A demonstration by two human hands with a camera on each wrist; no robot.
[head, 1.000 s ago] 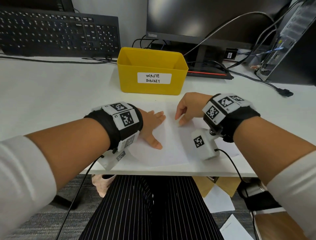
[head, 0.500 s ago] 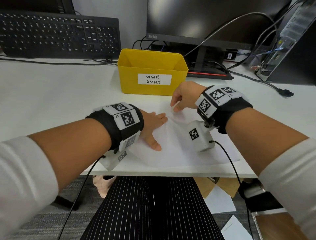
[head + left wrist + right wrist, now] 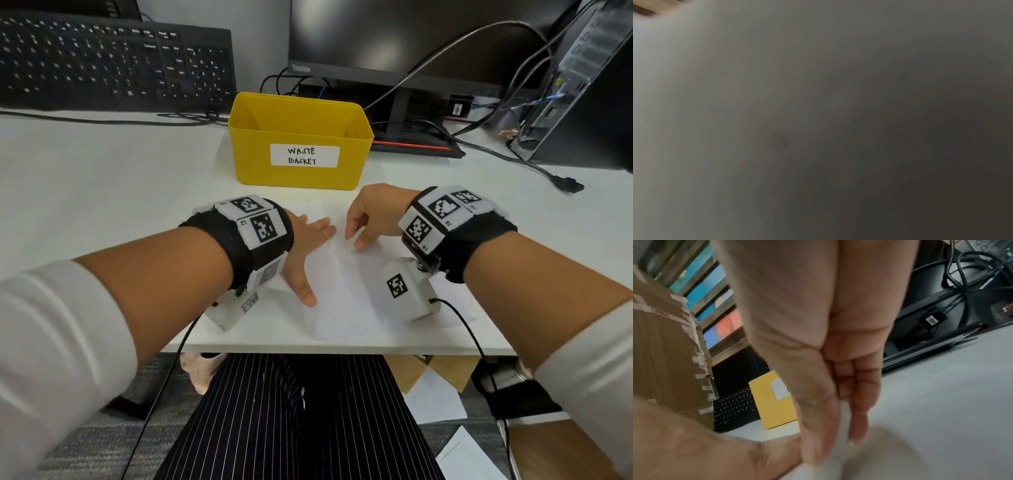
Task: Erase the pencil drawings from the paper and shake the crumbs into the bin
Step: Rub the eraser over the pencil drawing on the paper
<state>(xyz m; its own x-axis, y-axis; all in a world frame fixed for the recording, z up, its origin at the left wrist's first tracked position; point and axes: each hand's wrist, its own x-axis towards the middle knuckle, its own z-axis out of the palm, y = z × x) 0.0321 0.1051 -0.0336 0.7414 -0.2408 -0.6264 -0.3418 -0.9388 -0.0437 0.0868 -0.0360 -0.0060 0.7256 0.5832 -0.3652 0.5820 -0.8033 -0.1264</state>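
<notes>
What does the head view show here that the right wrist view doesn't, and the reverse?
Head only: the left hand flat on the paper, and the bin's WASTE BASKET label legible. Right wrist only: a white object, likely the eraser, pinched between thumb and fingers, plus taped cardboard boxes. Both: right hand, yellow bin, keyboard, desk.

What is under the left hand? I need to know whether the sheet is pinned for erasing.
The left hand lies flat on the white paper, which rests on the desk. Any pencil marks beneath the palm are covered, and the left wrist view is dark.
</notes>
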